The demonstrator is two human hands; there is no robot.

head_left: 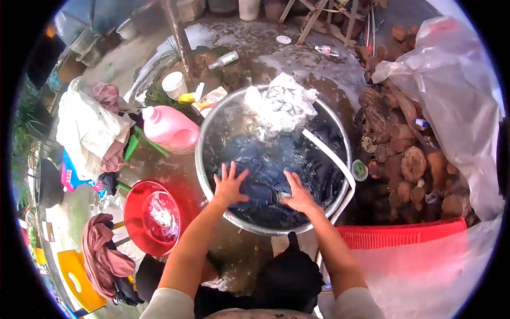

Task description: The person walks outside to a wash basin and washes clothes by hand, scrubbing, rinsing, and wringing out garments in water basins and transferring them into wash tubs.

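Note:
A large metal basin point(200, 159) holds water and dark blue wet clothes point(260, 173). My left hand point(230, 186) is spread over the basin's left part, its fingers apart at the dark cloth. On the right, my right hand point(298, 194) rests at the same clothes, fingers stretched forward and thumb apart; neither hand grips anything that I can see. White patterned cloth point(284, 106) is heaped at the far side of the basin, partly over the rim. A white hose point(334, 159) bends over the right rim, its end above the water.
Left of the basin stand a pink jug point(170, 130) and a red basin point(154, 218) with sudsy water. Clothes point(95, 127) lie piled further left, and a brown garment point(101, 255) hangs over a yellow chair point(77, 279). Stacked logs point(414, 165) and a red plastic piece point(398, 234) lie right.

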